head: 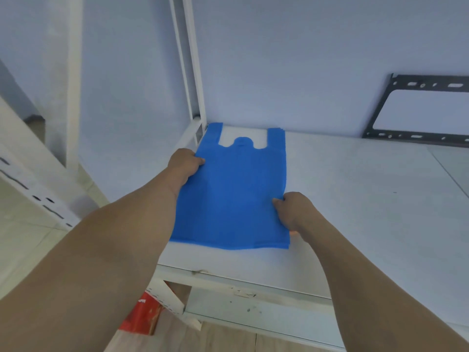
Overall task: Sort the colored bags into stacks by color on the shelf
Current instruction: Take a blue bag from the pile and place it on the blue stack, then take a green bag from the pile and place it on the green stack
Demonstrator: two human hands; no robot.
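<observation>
Blue bags (232, 196) are laid flat at the middle of the frame, on the white shelf (355, 199), handles pointed at the wall. A black metal bracket (416, 110) is leaned against the wall at upper right, well apart. Something red (140, 318) is seen below, lower left. Vest-style, slightly fanned stack. The left edge is pinched by the left hand (184, 163), the right edge by the right hand (294, 209).

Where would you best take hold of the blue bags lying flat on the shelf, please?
Probably by the long side edges, coming in from both sides as the left hand and right hand do: the blue bags lie flat on the shelf, so only their edges offer a pinch.
</observation>
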